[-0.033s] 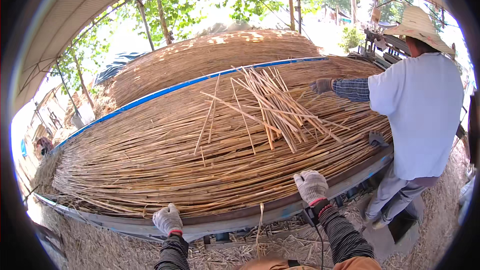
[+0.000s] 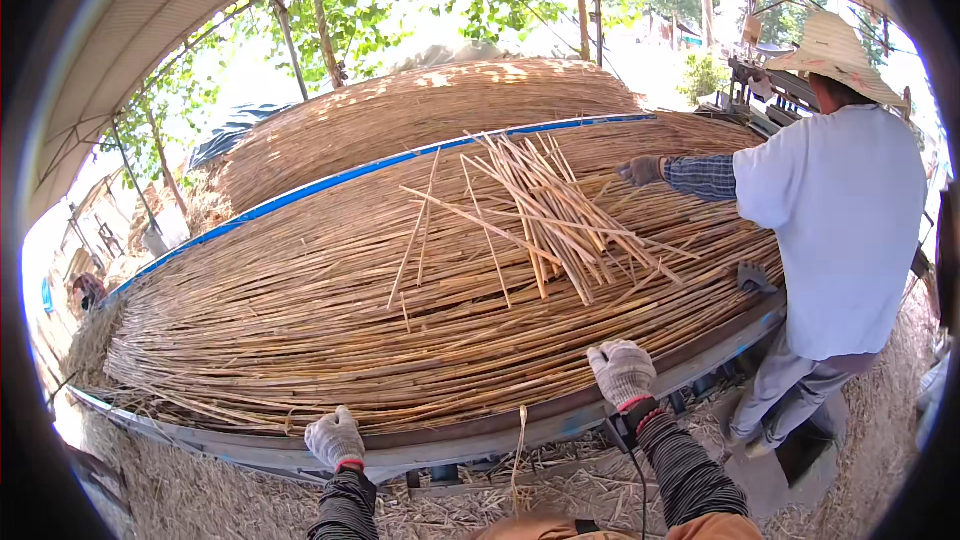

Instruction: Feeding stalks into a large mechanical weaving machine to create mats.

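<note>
A wide layer of long brown reeds [image 2: 300, 325] lies lengthwise on a bed with a curved metal front rail [image 2: 460, 452]. My left hand [image 2: 337, 438], in a pale knitted glove with a red cuff, is closed over this rail at the front left. Farther right, my right hand [image 2: 624, 373], gloved alike, has its bent fingers curled over the rail beside the reeds' near edge. No reed shows in either hand. Ahead of my hands, a loose pile of shorter, paler reed stalks [image 2: 560, 215] lies crosswise on the layer, with several single stalks left of it.
A co-worker [image 2: 845, 220] in a straw hat stands at the right, one gloved hand [image 2: 642, 172] reaching over the reeds. A blue rail [image 2: 330, 183] borders the far side, before a large reed heap [image 2: 430, 105]. A thin strand [image 2: 521, 440] hangs over the front rail. Straw litters the ground.
</note>
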`<action>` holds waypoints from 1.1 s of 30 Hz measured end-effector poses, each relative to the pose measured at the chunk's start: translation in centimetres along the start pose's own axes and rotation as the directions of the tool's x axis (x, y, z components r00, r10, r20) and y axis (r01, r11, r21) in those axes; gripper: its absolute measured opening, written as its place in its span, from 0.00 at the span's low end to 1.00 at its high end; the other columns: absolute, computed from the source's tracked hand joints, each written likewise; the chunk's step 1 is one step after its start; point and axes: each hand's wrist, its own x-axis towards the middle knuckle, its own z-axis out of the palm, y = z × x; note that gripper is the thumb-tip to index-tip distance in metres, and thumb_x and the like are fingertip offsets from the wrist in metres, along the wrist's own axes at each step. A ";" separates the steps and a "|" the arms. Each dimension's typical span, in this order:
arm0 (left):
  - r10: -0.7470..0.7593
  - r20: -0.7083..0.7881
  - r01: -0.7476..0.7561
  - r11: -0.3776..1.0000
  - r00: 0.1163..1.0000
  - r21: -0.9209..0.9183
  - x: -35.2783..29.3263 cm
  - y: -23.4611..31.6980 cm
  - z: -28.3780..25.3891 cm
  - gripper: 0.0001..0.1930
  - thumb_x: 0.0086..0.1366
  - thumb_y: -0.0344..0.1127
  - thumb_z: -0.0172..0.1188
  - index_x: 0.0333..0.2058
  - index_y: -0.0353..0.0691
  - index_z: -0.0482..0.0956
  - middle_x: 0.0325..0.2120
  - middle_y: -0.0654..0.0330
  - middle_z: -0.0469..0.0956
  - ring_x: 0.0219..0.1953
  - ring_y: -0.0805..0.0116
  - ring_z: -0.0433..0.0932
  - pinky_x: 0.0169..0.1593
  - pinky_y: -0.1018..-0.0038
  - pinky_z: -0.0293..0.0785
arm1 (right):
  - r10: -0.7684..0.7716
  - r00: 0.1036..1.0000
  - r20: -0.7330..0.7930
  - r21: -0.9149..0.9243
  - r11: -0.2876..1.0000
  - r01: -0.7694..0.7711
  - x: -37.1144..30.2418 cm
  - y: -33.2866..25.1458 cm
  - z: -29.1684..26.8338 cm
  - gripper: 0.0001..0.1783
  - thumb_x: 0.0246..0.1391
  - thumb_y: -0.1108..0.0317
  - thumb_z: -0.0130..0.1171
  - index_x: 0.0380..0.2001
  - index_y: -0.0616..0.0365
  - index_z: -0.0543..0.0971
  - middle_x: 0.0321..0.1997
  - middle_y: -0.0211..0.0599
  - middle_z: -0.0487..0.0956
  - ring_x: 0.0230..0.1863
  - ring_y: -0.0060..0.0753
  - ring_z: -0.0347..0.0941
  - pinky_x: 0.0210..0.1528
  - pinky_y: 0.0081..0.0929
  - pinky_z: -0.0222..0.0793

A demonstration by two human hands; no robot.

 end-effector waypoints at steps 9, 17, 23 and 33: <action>0.002 -0.023 -0.002 1.000 1.000 0.008 0.0 -0.5 0.4 0.21 0.66 0.49 0.60 0.28 0.35 0.89 0.32 0.50 0.87 0.44 0.51 0.80 0.56 0.59 0.72 | 0.000 0.998 0.057 -0.040 0.999 0.002 0.1 -0.2 -0.3 0.28 0.67 0.41 0.52 0.38 0.55 0.85 0.38 0.40 0.84 0.44 0.44 0.80 0.49 0.42 0.77; -0.016 0.008 0.016 1.000 1.000 0.005 0.1 -0.2 0.3 0.22 0.67 0.51 0.59 0.28 0.36 0.89 0.31 0.50 0.86 0.44 0.51 0.79 0.57 0.58 0.71 | 0.006 0.997 0.071 -0.035 0.999 -0.004 0.3 0.2 0.1 0.27 0.67 0.42 0.52 0.38 0.55 0.86 0.39 0.40 0.84 0.45 0.43 0.81 0.50 0.42 0.77; -0.008 -0.003 0.008 1.000 1.000 -0.003 0.1 -0.5 0.4 0.22 0.67 0.50 0.59 0.28 0.36 0.90 0.30 0.50 0.86 0.44 0.51 0.79 0.56 0.58 0.70 | 0.013 0.996 0.084 -0.040 0.999 -0.010 0.3 -0.3 -0.4 0.27 0.67 0.42 0.52 0.39 0.55 0.86 0.40 0.40 0.85 0.46 0.43 0.81 0.52 0.41 0.76; -0.011 0.009 0.011 1.000 1.000 -0.005 0.1 -0.3 0.3 0.22 0.67 0.50 0.58 0.28 0.37 0.90 0.29 0.50 0.86 0.43 0.51 0.79 0.56 0.58 0.71 | -0.007 0.999 0.048 -0.026 1.000 0.009 0.2 0.1 -0.1 0.26 0.67 0.43 0.53 0.38 0.56 0.86 0.39 0.41 0.85 0.45 0.44 0.81 0.50 0.43 0.77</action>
